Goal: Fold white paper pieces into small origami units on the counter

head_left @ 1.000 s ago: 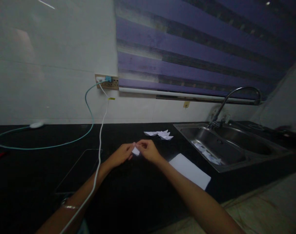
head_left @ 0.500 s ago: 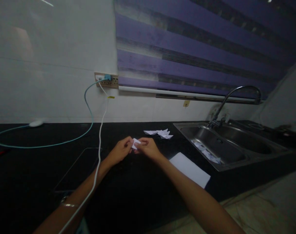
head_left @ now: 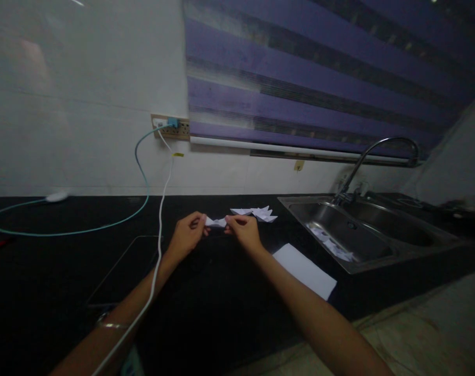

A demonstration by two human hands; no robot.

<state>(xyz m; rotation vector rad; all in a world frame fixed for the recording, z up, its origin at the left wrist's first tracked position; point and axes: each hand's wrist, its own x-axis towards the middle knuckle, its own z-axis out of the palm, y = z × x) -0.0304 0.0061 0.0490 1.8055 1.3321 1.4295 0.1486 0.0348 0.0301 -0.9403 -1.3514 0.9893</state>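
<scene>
A small folded white paper boat (head_left: 215, 222) is stretched between my two hands above the dark counter. My left hand (head_left: 189, 233) pinches its left end between thumb and fingers. At the other end, the thumb and fingers of my right hand (head_left: 245, 230) are closed on the paper. Just beyond my right hand lie several folded paper boats (head_left: 264, 213) in a cluster near the wall. A stack of white paper (head_left: 306, 271) rests beside my right forearm.
To the right is a steel sink (head_left: 351, 269) with a tall curved faucet (head_left: 363, 159); folded papers (head_left: 331, 245) lie in its left basin. A white cable (head_left: 159, 235) crosses over my left forearm from the wall socket (head_left: 178, 129). A dark flat tablet-like panel (head_left: 123, 271) lies left.
My hands have moved apart sideways. The compact folded paper between them has become a wider, boat-like shape pulled out at both ends.
</scene>
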